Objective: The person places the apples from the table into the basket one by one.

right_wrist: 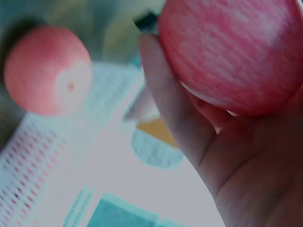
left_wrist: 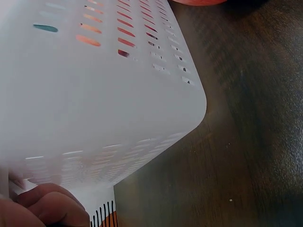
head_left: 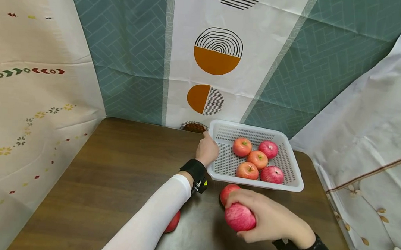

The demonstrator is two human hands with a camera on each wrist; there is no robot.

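Observation:
A white perforated plastic basket point(head_left: 225, 178) stands on the table, with several apples in it, some orange-red point(head_left: 242, 147) and some deep pink point(head_left: 272, 174). At its left rim, my left hand point(head_left: 207, 150) grips the edge; curled fingers point(left_wrist: 52, 203) show by the basket wall point(left_wrist: 94, 94) in the left wrist view. My right hand point(head_left: 267, 215) holds a streaked pink-red apple point(head_left: 239, 217) in front of the basket, thumb and fingers around its sides. Just beyond that fruit, another red apple point(head_left: 228, 191) lies on the table, partly hidden by the right hand.
One more red apple point(head_left: 173, 222) sits beside the left forearm, partly covered by the sleeve point(head_left: 156, 212). The brown wooden table point(head_left: 117, 173) meets a patterned cloth backdrop point(head_left: 132, 62) behind the basket. White cloth point(head_left: 355, 128) hangs along the right side.

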